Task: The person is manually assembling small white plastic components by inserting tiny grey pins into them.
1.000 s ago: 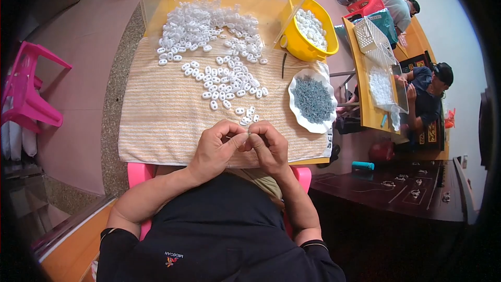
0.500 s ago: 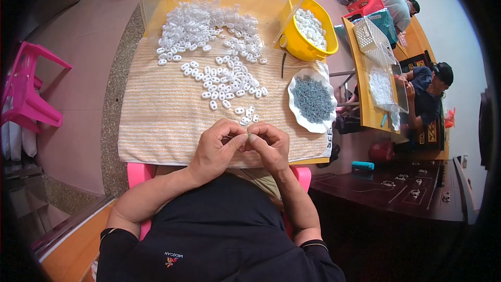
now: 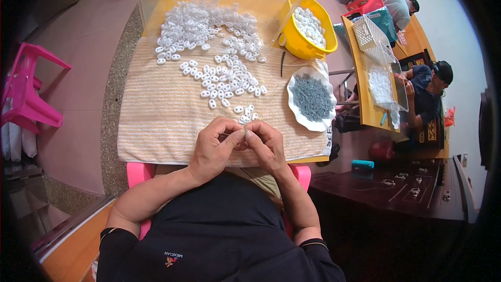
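Note:
My left hand (image 3: 218, 143) and my right hand (image 3: 264, 145) meet fingertip to fingertip over the near part of a striped beige towel (image 3: 156, 120). Both are closed in a pinch, and the fingers hide whatever small thing sits between them. Just beyond my fingertips lie a few white oval two-holed plastic pieces (image 3: 248, 113). More of these pieces (image 3: 222, 81) spread over the middle of the towel, with a large heap (image 3: 193, 21) behind them. Right of my hands stands a white wavy-edged plate (image 3: 311, 125) full of small grey-blue parts (image 3: 311, 97).
A yellow tub (image 3: 292, 36) of white pieces stands at the far right, near a thin black strip (image 3: 283, 64). A clear plastic bin (image 3: 156, 0) surrounds the heap. Another person (image 3: 428, 94) works at a side table (image 3: 371, 117). A pink stool (image 3: 36, 89) stands at left.
Both hands have shifted very slightly left, still pinched together. The pieces on the towel keep their arrangement.

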Tool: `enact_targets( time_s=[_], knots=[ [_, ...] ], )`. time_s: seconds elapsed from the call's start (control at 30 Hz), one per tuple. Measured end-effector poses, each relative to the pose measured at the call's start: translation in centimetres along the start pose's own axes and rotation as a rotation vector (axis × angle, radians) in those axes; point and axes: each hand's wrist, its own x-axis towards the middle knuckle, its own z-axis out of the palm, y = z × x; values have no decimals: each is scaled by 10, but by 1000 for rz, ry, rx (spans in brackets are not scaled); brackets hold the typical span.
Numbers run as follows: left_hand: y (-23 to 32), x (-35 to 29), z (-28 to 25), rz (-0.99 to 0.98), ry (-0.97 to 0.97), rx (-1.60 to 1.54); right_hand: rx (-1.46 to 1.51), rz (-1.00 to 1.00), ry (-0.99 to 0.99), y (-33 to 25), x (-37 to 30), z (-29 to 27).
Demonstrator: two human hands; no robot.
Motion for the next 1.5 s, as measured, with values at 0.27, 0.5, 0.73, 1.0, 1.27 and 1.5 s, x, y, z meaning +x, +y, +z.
enact_targets(
  time_s=[0.27, 0.5, 0.73, 1.0, 1.27, 1.5],
  knots=[
    [1, -1, -2, -55, -40, -46, -125, 0, -41, 1, -3, -4],
    [-1, 0, -2, -71, -52, -51, -250, -145, 10, 5, -4, -6],
    [-8, 0, -3, -151, -53, -101, -829, -635, 100, -5, 1, -1],
    [-4, 1, -2, -198, -48, -176, -784, -664, 162, 0, 1, 2],
    [-8, 3, -5, -202, -57, -141, -827, -599, 175, -4, 3, -8],
    [-5, 2, -3, -218, -43, -170, -1144, -347, 542, -28, 9, -68]
  ],
)
